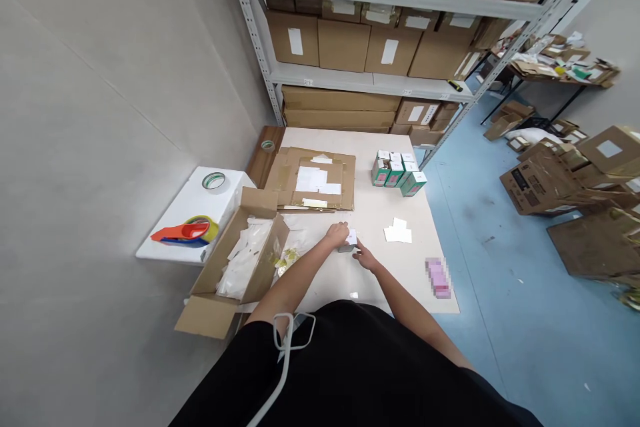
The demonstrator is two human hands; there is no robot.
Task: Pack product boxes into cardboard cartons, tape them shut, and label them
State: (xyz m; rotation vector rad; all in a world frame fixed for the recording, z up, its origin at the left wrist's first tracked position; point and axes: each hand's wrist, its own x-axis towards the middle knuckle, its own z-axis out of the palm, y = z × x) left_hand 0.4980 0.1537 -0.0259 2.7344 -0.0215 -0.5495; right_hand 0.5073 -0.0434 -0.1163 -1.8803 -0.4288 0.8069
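A small box (352, 238) with a white top and a greyish side sits on the pale table (320, 283), between my two hands. My left hand (338, 234) is closed over its left and far part, covering some of the top. At its near right corner, my right hand (367, 257) has its fingertips against the box. To the right lie several white cards or labels (398, 232), overlapping one another. Farther back stands a group of green-and-white boxes (395, 172). Left of my left forearm are clear plastic wrappers (293, 255) with yellowish parts.
An open carton (206, 315) of white packets adjoins the table's left side. Flattened cardboard (280, 180) lies at the back left. Tape rolls and an orange-red tape dispenser (173, 233) rest on a white surface (187, 190). A pixelated pink item (439, 278) lies front right. Shelving (360, 80) holds cartons behind.
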